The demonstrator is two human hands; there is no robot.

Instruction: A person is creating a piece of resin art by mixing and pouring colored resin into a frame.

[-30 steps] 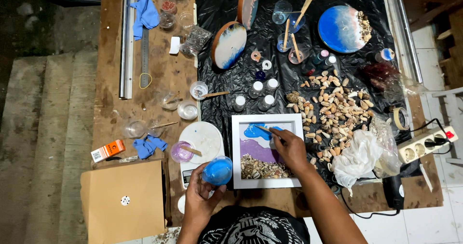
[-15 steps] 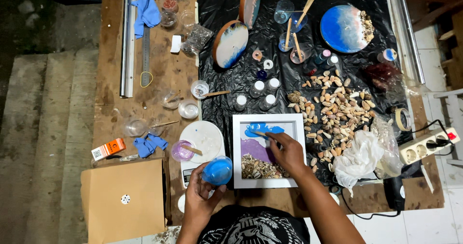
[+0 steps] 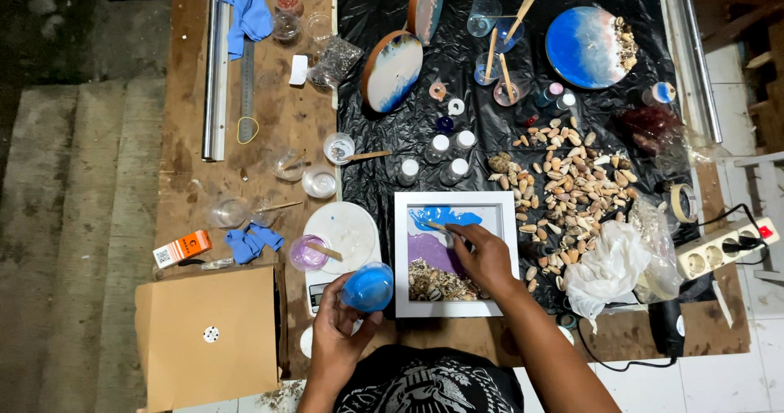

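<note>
Spreading blue resin [image 3: 443,215] inside the white frame [image 3: 455,254], my right hand [image 3: 483,256] pinches a wooden stick [image 3: 438,226], now nearer the frame's centre than before (coverage growing). My left hand [image 3: 339,323] grips a blue cup [image 3: 367,287] at 9 o'clock; shells [image 3: 572,184] lie at 2.

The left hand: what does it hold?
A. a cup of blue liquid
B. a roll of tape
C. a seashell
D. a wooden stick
A: the left hand grips a small clear cup of blue liquid beside the white frame, while the right hand holds the wooden stick.
</note>
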